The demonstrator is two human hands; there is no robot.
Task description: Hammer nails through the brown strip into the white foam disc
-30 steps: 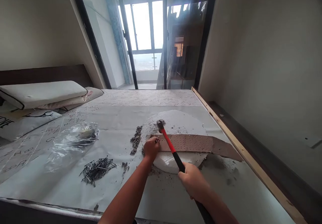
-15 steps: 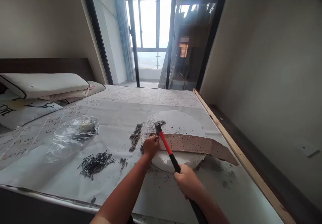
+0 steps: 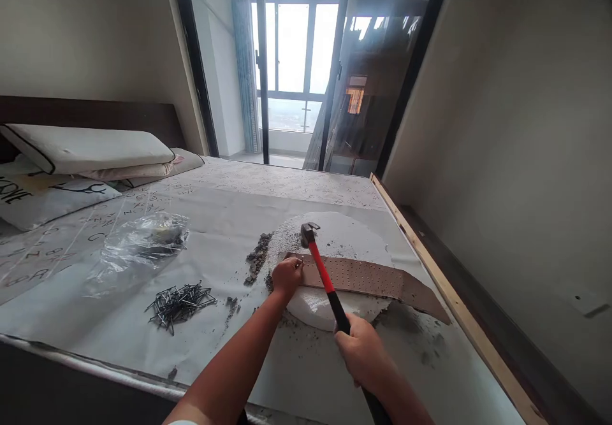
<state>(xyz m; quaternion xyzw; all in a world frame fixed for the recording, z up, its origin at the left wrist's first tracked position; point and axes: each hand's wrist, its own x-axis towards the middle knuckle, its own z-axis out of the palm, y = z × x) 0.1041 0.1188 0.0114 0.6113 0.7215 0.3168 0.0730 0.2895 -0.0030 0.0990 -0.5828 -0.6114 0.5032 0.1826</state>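
My right hand is wrapped round the black grip of a claw hammer with a red shaft. The hammer's head is raised above the far edge of a brown strip of board dotted with rows of small holes. At the strip's left end my left hand rests with thumb and forefinger pinched on a nail, of which only a tiny bit shows. Beneath the strip lies a round white slab. A heap of loose nails lies to the left of my left hand.
Grey crumbs lie along the slab's left side. A clear plastic bag sits farther left on the sheet-covered bed. Pillows are stacked at the far left. A wooden rail borders the right edge, near the wall.
The hammer head has lifted away from my left fingertips and moved slightly right, my right hand with it. My left hand stays at the strip's left end. The view has shifted a little.
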